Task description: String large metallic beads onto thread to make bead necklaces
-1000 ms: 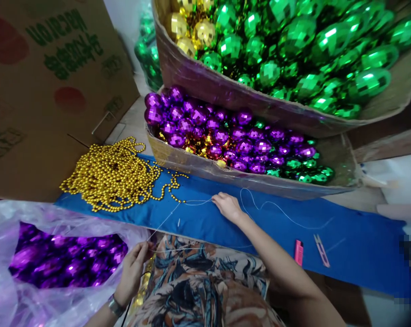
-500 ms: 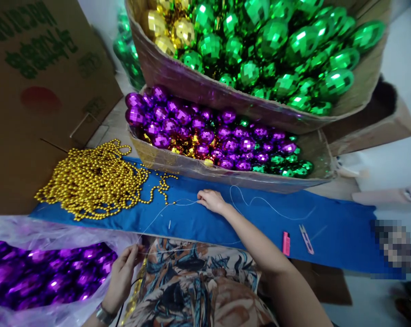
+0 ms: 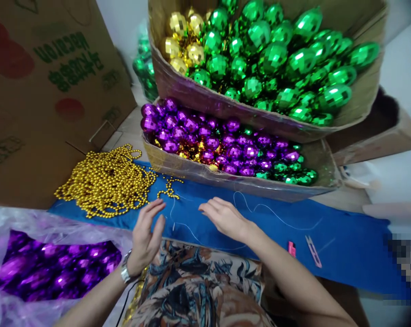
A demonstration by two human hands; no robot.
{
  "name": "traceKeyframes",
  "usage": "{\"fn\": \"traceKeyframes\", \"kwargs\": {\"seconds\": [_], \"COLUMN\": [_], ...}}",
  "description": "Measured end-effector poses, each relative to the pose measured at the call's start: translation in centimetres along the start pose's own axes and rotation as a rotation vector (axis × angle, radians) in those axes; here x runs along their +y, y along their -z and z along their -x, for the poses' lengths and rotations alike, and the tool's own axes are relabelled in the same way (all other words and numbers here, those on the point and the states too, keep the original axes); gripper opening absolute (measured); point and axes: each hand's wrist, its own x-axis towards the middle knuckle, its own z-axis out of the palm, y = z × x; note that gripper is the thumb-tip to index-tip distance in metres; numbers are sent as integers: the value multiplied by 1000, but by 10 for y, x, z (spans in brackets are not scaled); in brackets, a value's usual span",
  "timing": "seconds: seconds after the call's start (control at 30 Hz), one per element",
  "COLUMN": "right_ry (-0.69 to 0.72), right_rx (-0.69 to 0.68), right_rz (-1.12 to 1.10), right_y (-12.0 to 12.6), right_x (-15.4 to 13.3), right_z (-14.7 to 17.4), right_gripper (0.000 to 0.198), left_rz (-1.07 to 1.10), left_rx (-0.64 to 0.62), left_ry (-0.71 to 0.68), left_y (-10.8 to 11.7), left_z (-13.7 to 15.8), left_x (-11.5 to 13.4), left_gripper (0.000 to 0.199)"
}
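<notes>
While my left hand (image 3: 147, 234) hangs by the blue cloth (image 3: 355, 254) with thumb and fingers spread, nothing between them, my right hand (image 3: 224, 219) arches palm-down, fingers together; I cannot tell whether it pinches anything. The pale thread (image 3: 189, 228) lies slack between me and the loose gold bead strand (image 3: 169, 185), just beyond my left fingertips. Handling this well, I judge, means pinching the thread close to the beads, pulling evenly, and avoiding the other thread (image 3: 272, 210). My forearms slant inward from both sides.
</notes>
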Motion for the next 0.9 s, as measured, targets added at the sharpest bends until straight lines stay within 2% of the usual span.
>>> {"fn": "traceKeyframes", "kwargs": {"seconds": [0.1,0.17,0.23,0.3,0.37,0.43,0.5,0.57,0.63,0.67,0.7,0.77,0.83,0.9], "right_ry": [57,64,62,47,9,-62,-151,-251,-352,-397,-430,-471,-496,-513], "right_rx": [144,213,281,343,375,369,319,227,141,141,180,345,489,464], "right_rz": [25,21,23,53,97,122,61,-159,-567,-804,-1033,-1377,-1493,-1395], "right_y": [38,58,73,82,86,86,80,69,51,40,30,11,0,2], "right_x": [-23,-33,-36,-34,-27,-18,-12,-10,-12,-14,-16,-20,-21,-21], "right_z": [14,24,35,45,54,62,68,73,75,76,75,72,69,67], "right_gripper": [27,26,27,31,34,33,29,25,24,24,26,31,32,30], "left_rz": [158,298,473,611,629,552,438,331,288,302,332,394,400,368], "left_rx": [-60,-195,-370,-519,-621,-669,-659,-620,-585,-573,-564,-562,-564,-538], "left_ry": [-168,-161,-72,13,38,5,-64,-125,-129,-101,-57,41,69,8], "left_y": [-19,-33,-48,-60,-66,-66,-61,-58,-61,-65,-70,-79,-86,-88], "left_z": [-27,-37,-42,-44,-47,-50,-54,-58,-58,-57,-54,-46,-39,-36], "left_x": [48,71,87,94,94,89,81,71,61,57,53,48,46,47], "left_gripper": [28,28,29,28,27,27,26,24,23,22,23,25,27,29]}}
